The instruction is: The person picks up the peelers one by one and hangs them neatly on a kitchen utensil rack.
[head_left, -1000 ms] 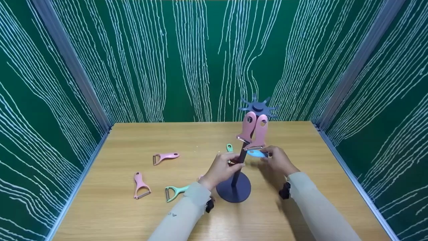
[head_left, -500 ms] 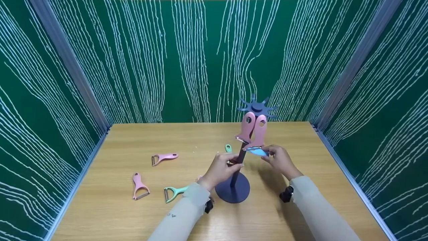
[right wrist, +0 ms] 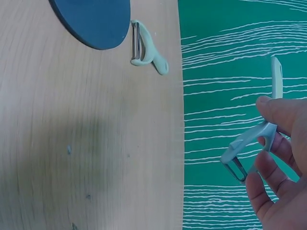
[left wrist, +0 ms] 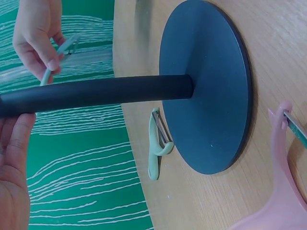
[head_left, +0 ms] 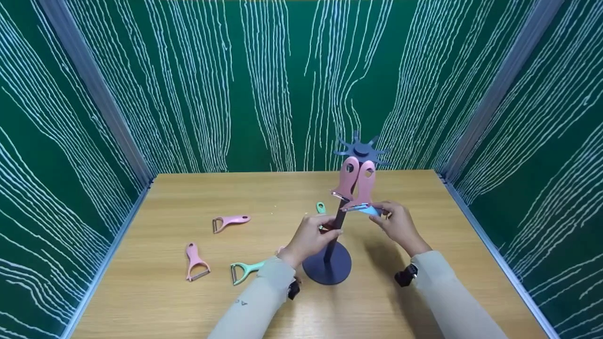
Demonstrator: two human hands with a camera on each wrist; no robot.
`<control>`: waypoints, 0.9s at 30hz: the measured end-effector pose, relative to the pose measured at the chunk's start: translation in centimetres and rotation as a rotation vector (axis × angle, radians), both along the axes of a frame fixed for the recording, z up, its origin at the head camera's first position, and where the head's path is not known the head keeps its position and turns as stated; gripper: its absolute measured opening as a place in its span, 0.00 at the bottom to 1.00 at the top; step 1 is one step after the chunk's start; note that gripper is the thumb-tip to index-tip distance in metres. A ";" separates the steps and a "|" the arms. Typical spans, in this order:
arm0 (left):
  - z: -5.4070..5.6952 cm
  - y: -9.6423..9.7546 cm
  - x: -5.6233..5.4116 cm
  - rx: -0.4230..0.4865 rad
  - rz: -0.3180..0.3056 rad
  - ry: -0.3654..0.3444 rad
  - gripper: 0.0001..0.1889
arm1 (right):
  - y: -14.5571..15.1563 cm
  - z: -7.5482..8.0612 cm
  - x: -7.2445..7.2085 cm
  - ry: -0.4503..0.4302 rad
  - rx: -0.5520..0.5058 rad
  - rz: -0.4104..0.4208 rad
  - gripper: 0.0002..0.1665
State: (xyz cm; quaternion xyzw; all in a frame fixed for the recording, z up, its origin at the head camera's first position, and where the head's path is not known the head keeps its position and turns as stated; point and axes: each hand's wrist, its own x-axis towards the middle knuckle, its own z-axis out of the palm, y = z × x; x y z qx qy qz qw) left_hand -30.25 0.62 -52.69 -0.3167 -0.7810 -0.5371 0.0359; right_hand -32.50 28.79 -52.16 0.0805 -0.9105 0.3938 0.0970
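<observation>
My left hand holds the pole of a dark display stand between thumb and fingers; the left wrist view shows the fingertips against the pole. In my right hand a peeler is pinched by its middle. It looks blue in the head view and pale green in the right wrist view. The handle points toward the stand, partly behind a hanging pink peeler. Another pink peeler hangs beside that one from the stand's star-shaped hook top.
A green peeler lies behind the stand's round base. On the left of the table are two pink peelers, one farther back and one nearer. A green peeler and a pink peeler are partly hidden by my left arm.
My right hand has turned slightly and brought the peeler in behind the hanging pink peeler, tilting its handle. My left hand stays on the pole.
</observation>
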 end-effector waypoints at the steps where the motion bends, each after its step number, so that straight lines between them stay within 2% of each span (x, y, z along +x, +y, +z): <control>1: 0.0 0.0 0.0 -0.002 0.002 -0.001 0.12 | 0.0 0.1 0.1 0.004 -0.007 0.001 0.19; 14: 0.1 0.0 0.1 0.004 -0.006 -0.015 0.12 | -0.1 1.1 1.5 0.039 -0.069 -0.036 0.17; 27: 0.0 0.0 0.1 0.015 -0.006 -0.012 0.12 | -0.6 1.8 2.9 0.118 -0.112 -0.066 0.16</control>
